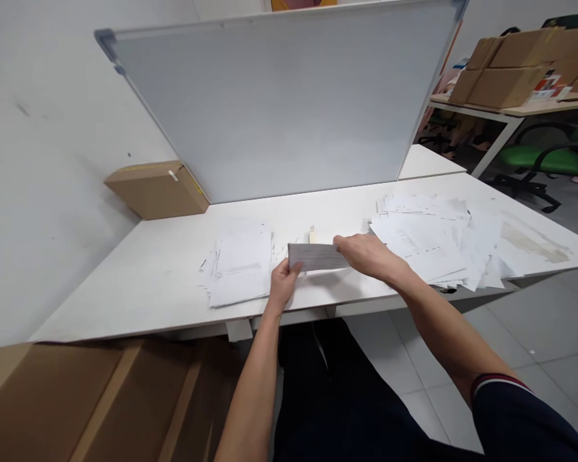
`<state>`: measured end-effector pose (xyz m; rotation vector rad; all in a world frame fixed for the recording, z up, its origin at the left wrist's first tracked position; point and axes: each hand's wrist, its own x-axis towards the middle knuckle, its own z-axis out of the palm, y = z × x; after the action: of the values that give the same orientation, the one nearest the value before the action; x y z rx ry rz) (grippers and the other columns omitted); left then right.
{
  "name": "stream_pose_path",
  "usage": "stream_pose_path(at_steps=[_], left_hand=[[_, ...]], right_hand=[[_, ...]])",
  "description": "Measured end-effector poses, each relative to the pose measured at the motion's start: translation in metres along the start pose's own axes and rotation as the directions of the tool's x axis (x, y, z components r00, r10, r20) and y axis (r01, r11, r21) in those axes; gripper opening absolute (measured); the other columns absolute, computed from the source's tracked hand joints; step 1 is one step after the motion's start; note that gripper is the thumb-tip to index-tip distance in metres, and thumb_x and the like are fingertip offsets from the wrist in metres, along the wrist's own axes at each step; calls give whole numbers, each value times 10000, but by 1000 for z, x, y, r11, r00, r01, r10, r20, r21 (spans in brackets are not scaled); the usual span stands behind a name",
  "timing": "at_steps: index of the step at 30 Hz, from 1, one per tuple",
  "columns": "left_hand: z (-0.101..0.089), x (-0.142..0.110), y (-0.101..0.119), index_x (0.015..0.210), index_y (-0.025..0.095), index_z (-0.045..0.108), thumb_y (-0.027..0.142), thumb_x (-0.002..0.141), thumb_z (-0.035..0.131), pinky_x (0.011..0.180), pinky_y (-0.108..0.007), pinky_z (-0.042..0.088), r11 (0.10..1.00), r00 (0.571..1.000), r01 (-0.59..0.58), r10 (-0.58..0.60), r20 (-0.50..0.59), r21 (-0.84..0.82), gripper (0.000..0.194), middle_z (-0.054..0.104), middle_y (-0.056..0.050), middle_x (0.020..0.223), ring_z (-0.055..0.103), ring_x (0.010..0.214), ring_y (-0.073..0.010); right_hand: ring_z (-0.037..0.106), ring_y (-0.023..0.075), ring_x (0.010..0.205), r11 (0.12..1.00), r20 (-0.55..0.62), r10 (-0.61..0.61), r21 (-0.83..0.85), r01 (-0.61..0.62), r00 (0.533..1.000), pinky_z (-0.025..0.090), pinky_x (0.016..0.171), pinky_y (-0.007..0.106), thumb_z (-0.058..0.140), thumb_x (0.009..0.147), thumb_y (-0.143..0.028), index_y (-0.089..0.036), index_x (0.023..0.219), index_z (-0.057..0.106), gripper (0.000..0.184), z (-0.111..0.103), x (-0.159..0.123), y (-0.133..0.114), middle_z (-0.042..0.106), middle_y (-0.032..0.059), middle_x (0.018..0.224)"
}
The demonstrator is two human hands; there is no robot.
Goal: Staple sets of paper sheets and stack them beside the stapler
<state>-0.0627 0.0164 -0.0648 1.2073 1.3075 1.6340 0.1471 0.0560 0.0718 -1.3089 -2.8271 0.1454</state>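
A folded sheet of paper [316, 257] with faint printed lines is held just above the front of the white table. At its left end, my left hand [284, 282] pinches it with the thumb in front. My right hand [366, 253] grips the right end, its fingers curled over the edge. Behind the sheet lies a small cream-coloured object [313, 235], partly hidden, whose kind I cannot make out. A stack of papers [243, 266] with a paper clip near its left side lies left of my hands. To the right spreads a looser pile of papers [424, 240].
A large whiteboard [279, 102] stands along the table's back edge. Beside it on the left sits a cardboard box [161, 192]. More cardboard [52, 398] is low at front left. Behind on the right are another table with boxes [505, 86] and a green chair [534, 157].
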Motion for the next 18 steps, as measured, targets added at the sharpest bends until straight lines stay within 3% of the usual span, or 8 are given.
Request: stream_pose_path(at_steps=[2,4,7,8,10,12,14,18], left_hand=[[-2,3,10,820,161,622,416,672,724,745,-306,492,986,993,-4,-15,-113,-166,312,672,-3,725,621,692,-132],[-4,5,20,889,180,595,432,654,735,738,-320,502,939,989,9,-60,-136,-344,372,670,-1,739,633,680,-130],[-5,5,27,1074,201,546,471,693,688,686,-312,505,899,989,137,-149,3,-416,489,676,-36,826,640,697,-139],[-5,5,26,1121,197,527,481,712,663,646,-296,497,910,983,181,-182,34,-374,516,669,-37,806,629,664,-134],[-3,3,19,1150,175,519,468,736,636,590,-272,472,957,977,210,-214,4,-200,520,637,-12,707,588,585,-123],[-1,2,8,1113,169,553,409,753,622,609,-278,461,985,984,162,-156,-87,62,438,620,-5,679,571,585,-129],[2,3,-1,1078,186,590,327,777,589,673,-298,455,947,991,79,-41,-126,310,333,636,-26,749,580,657,-147],[8,11,-8,1139,209,588,206,829,468,749,-334,437,844,994,-92,105,6,528,332,637,-65,886,576,748,-171]], right_hand=[[563,191,645,981,-74,56,192,-41,996,339,555,283,385,882,-207,-172,889,557,176,-3,-5,7,633,85,734],[596,197,721,872,-141,136,487,-51,981,405,590,289,415,877,-271,-182,884,569,179,2,-11,13,651,73,798],[639,212,784,469,-12,232,877,-101,973,491,631,321,494,835,-316,-172,975,590,223,28,-21,18,680,81,893],[649,217,779,336,78,233,929,-155,969,509,631,333,523,816,-317,-165,1005,596,253,42,-25,17,687,87,899],[662,226,763,174,226,226,948,-267,948,527,632,347,565,784,-299,-157,1026,612,284,69,-34,13,699,90,875],[670,229,755,96,297,245,940,-329,923,531,637,344,579,771,-287,-152,1018,623,285,92,-44,8,707,85,852],[676,225,756,30,329,268,937,-349,906,532,639,330,572,776,-286,-148,1023,618,286,106,-53,5,713,84,864],[679,213,727,-29,347,318,934,-357,882,532,629,319,559,788,-284,-154,993,608,248,110,-60,6,718,76,860]])
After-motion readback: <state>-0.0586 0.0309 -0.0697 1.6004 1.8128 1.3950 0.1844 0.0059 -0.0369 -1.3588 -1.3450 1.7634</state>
